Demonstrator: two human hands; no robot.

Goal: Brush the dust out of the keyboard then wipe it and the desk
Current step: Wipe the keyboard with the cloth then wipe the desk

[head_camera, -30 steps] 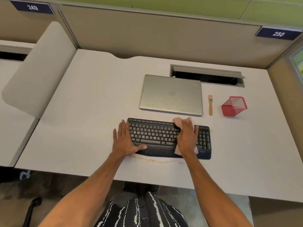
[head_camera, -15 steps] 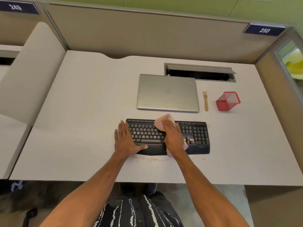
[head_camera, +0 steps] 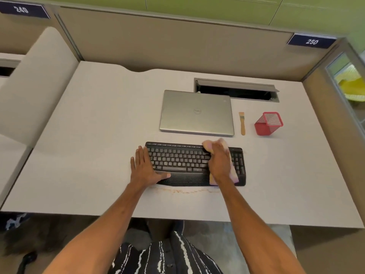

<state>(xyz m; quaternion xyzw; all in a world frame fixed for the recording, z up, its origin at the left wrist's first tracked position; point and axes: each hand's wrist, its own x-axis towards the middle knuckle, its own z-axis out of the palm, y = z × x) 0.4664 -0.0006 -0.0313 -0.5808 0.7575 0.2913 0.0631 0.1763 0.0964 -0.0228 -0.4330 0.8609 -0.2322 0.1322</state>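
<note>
Black full-size keyboard (head_camera: 183,163) lies at lower centre of frame on the pale grey worktop (head_camera: 88,145), just below a closed silver laptop (head_camera: 197,113). Left hand (head_camera: 145,168) lies flat at the keyboard's left end, fingers (head_camera: 141,155) straight and released, thumb on the palm rest. Right hand (head_camera: 219,163) presses a pink cloth (head_camera: 207,145) onto the right-side keys, fingers extended but blurred. Brownish dust line (head_camera: 185,191) runs along the keyboard's lower edge. Small wooden-handled brush (head_camera: 242,123) and tilted red mesh pen cup (head_camera: 268,123) sit right of the laptop.

The person wears a black garment (head_camera: 167,258) with wavy white vertical stripes; both forearms (head_camera: 110,224) are bare.
</note>
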